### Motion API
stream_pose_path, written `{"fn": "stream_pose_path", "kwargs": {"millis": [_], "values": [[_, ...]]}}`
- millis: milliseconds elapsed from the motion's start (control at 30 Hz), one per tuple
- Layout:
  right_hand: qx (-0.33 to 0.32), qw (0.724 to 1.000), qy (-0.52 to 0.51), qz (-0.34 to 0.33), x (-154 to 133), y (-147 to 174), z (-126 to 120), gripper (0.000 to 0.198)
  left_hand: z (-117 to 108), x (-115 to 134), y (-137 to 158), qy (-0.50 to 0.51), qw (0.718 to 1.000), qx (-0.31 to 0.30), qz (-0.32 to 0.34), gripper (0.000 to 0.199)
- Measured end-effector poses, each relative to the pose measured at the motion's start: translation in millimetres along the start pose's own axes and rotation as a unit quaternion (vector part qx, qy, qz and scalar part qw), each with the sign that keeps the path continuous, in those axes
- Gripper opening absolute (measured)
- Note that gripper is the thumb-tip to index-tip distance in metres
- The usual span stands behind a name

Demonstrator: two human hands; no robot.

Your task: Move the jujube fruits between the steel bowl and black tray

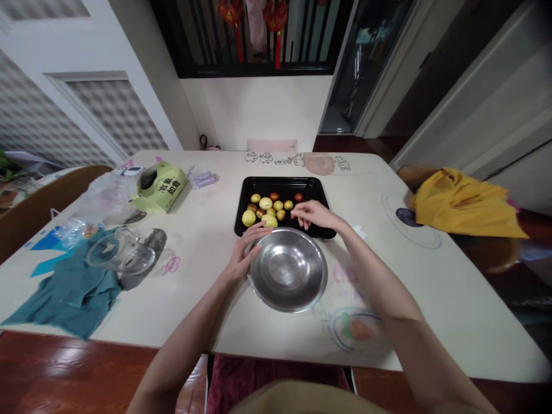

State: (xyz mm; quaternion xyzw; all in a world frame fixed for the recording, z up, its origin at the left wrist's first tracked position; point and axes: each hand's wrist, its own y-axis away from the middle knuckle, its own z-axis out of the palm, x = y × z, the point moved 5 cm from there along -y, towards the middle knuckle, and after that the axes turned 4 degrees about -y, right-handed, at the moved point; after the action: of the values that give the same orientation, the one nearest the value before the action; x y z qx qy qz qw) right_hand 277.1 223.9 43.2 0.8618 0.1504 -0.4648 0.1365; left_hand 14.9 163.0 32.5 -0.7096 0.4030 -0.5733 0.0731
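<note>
On the left rim of a shiny metal bowl (pixel 288 267) rests my left hand (pixel 245 253), thumb at the near side and fingers stretched along the far edge beside the fruit. The bowl has nothing inside. Just behind it lies a black tray (pixel 282 185) holding several small yellow, green and brownish-red round fruits, jujube-like, and larger yellow ones such as a yellow fruit (pixel 249 218). Above the tray's right part hovers my right hand (pixel 314 214), its fingers loosely bent and apart, close to a small yellowish fruit (pixel 288 204). I see nothing between them.
Left on the white table (pixel 207 310) are a green paper bag-like carton (pixel 166 187), clear plastic bags (pixel 107 192), a transparent container (pixel 125 253) and a teal cloth (pixel 77 293). A yellow cloth (pixel 466 201) hangs over a chair at the right.
</note>
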Motion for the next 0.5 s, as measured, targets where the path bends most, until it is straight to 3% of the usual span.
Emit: {"fn": "stream_pose_path", "kwargs": {"millis": [67, 133, 300, 500], "values": [[0.137, 0.987, 0.074, -0.03, 1, -1, -14, 0.037, 2, 2, 0, 0.006, 1.0, -0.011, 0.005, 0.04], [0.19, 0.969, 0.145, -0.062, 3, -3, -14, 0.04, 3, 4, 0, 0.011, 1.0, -0.021, 0.01, 0.037], [0.137, 0.964, 0.214, -0.078, 18, -15, 6, 0.058, 3, 6, 0, 0.006, 0.999, -0.033, 0.012, 0.035], [0.153, 0.958, 0.231, -0.07, 24, -18, 6, 0.05, 4, 4, 1, 0.008, 1.0, -0.03, 0.004, 0.035]]}}
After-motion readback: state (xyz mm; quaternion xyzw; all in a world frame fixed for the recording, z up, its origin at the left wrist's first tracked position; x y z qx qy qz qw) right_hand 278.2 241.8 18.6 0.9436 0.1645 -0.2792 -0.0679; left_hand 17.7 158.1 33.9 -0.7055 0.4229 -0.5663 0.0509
